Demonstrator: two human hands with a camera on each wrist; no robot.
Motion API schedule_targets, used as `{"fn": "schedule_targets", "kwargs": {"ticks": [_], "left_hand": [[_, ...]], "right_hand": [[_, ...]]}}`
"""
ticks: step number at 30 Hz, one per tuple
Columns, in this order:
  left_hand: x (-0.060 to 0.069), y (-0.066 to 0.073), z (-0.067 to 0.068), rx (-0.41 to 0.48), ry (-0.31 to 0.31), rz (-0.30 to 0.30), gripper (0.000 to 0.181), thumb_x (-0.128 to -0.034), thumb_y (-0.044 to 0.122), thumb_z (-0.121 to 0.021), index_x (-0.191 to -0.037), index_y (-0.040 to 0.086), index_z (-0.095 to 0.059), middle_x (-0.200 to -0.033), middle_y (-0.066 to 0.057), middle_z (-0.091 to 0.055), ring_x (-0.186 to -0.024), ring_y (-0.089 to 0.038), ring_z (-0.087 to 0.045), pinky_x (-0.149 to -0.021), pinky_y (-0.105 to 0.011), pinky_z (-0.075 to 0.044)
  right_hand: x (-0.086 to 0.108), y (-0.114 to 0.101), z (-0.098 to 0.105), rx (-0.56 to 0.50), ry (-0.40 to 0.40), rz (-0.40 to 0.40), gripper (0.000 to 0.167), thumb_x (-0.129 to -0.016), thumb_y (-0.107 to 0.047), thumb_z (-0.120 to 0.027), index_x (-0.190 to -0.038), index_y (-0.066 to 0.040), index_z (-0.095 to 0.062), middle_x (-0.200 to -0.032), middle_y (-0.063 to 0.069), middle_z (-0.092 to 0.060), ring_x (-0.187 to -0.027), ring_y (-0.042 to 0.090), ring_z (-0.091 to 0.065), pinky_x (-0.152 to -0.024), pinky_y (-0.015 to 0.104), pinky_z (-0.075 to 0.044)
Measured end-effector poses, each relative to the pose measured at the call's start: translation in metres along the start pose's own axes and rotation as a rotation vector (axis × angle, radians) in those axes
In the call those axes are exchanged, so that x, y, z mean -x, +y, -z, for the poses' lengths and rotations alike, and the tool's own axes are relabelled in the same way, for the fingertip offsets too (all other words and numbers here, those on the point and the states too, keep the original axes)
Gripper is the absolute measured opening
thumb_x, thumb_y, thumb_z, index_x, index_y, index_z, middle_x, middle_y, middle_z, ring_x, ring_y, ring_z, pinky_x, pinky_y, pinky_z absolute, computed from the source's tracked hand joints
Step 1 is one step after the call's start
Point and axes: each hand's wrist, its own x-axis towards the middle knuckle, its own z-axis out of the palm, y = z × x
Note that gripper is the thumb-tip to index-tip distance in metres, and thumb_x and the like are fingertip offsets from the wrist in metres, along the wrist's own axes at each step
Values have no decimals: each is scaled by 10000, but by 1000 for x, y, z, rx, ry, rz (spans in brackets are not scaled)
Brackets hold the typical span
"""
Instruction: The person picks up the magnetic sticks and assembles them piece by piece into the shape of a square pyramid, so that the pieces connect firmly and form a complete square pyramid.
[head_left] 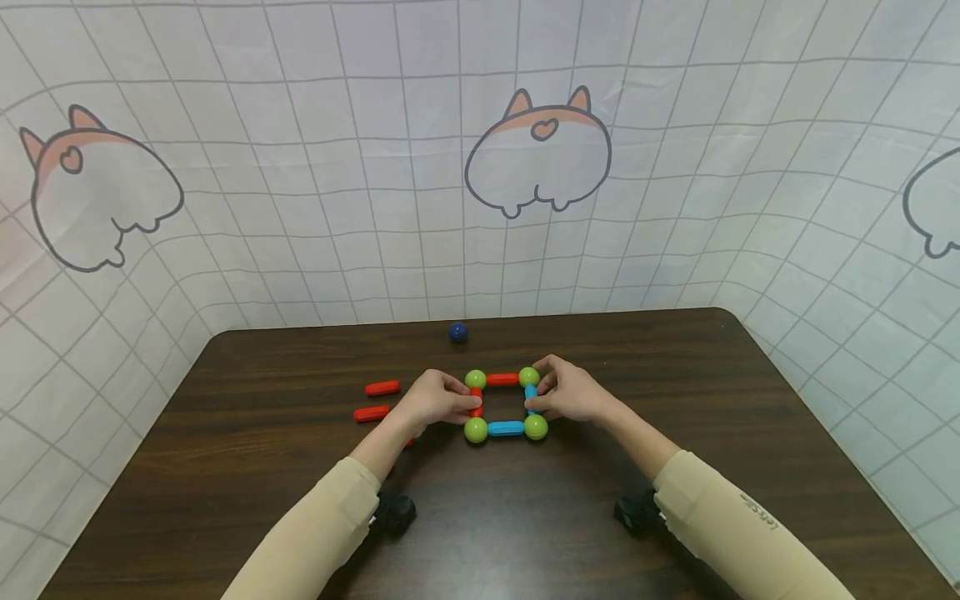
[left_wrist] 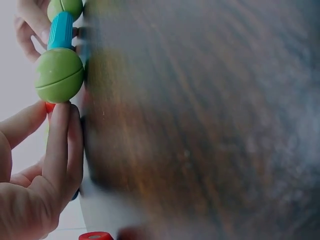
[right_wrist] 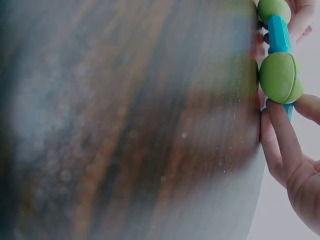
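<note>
Now, a square (head_left: pixel 493 380) made of sticks and balls is between the two hands, on the worktop (head_left: pixel 225 450) or just over it; I can't tell which. The left hand (head_left: pixel 437 397) has its thumb and fingers pinched on a red stick (head_left: pixel 477 412), the side of the square next to it. The right hand (head_left: pixel 573 393) pinches a blue stick (head_left: pixel 531 392), the side next to that hand. Past the fingers, a far red stick (head_left: pixel 506 379) makes the back side. Nearer than the fingers, a front blue stick (head_left: pixel 506 428) makes the last side. Every corner has a green ball (head_left: pixel 476 430).

To the left of the left hand lie two loose red sticks (head_left: pixel 371 413), one behind the other. A bit of red peeks out by that hand's wrist. Farther away than both hands, close to the back edge, is a dark blue ball (head_left: pixel 458 332). Below each hand, by the wrist, is a black camera (head_left: pixel 395 512), then a cream sleeve (head_left: pixel 738 517). Way behind the hands hangs white cloth (head_left: pixel 337 208) with gray lines and round animal drawings (head_left: pixel 538 158).
</note>
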Motion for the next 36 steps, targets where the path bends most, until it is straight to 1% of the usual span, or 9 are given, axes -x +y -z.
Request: {"fn": "schedule_targets", "kwargs": {"ticks": [5,10,16,21,27,36], "left_hand": [[1,-1,1,-3,5,-7,301,-939,65,-760,-1169,-101,-660,-968,-142,-739,-817,-233,-750,-776,-364,-606],[4,-3,1,-41,15,-9,334,-947,99,-761,-1195,-96,-650,-964,-122,-742,-808,-230,-752,-785,-370,-604],[7,-2,1,-70,21,-21,316,-950,118,-761,-1171,-84,-659,-946,-108,-746,-798,-234,-752,-805,-386,-600],[9,-4,1,-97,26,-17,310,-948,135,-768,-1160,-65,-663,-928,-95,-747,-775,-219,-748,-811,-382,-598],[11,-5,1,-100,28,-14,300,-942,130,-773,-1144,-63,-663,-909,-96,-747,-742,-205,-742,-764,-364,-606],[15,-6,0,-99,29,-28,268,-944,116,-767,-1119,-64,-674,-894,-97,-748,-720,-206,-736,-717,-353,-611]], "right_hand": [[0,1,0,-8,-4,7,639,-911,-59,-779,-1443,23,-434,-1087,187,-590,-807,230,-700,-753,378,-610],[1,1,-1,-18,-20,1,646,-907,-63,-784,-1443,31,-435,-1093,187,-605,-809,235,-707,-756,382,-610],[1,-1,-3,-30,-20,6,645,-900,-44,-787,-1437,41,-441,-1079,191,-612,-814,244,-703,-753,382,-611],[2,-1,-3,-36,-35,17,650,-905,-49,-778,-1443,59,-428,-1087,199,-607,-827,250,-700,-762,393,-610],[4,-1,-3,-60,-55,29,666,-920,-52,-758,-1465,71,-396,-1128,222,-599,-859,266,-700,-784,421,-607],[4,-1,-4,-77,-72,33,665,-928,-45,-741,-1475,73,-380,-1132,219,-599,-874,251,-686,-788,414,-606]]}}
